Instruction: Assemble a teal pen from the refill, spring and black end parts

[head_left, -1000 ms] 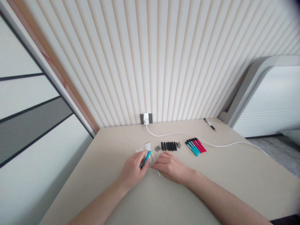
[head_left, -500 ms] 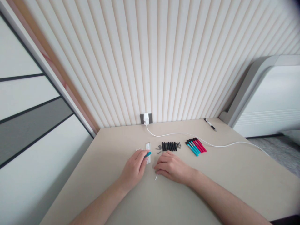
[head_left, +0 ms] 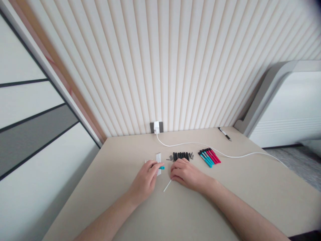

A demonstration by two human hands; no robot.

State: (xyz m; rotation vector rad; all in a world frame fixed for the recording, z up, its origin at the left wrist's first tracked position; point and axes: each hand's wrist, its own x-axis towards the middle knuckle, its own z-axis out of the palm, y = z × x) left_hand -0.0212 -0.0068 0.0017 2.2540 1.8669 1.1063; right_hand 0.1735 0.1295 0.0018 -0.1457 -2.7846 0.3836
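Teal pen barrel [head_left: 161, 167] — pinched in your left hand [head_left: 146, 179], tip poking out rightward over the table [head_left: 125, 201]. White refill tube [head_left: 167, 185] — grasped by your right hand [head_left: 187, 174], slanting down-left. Beyond: white tubes [head_left: 158, 156], black caps [head_left: 181, 156], assembled teal and red pens [head_left: 209, 156].

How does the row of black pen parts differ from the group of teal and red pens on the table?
The black pen parts are short, all one colour, and sit just beyond the right hand. The teal and red pens are longer, two-coloured, slanted, and lie farther right, untouched. Both groups lie side by side on the table.
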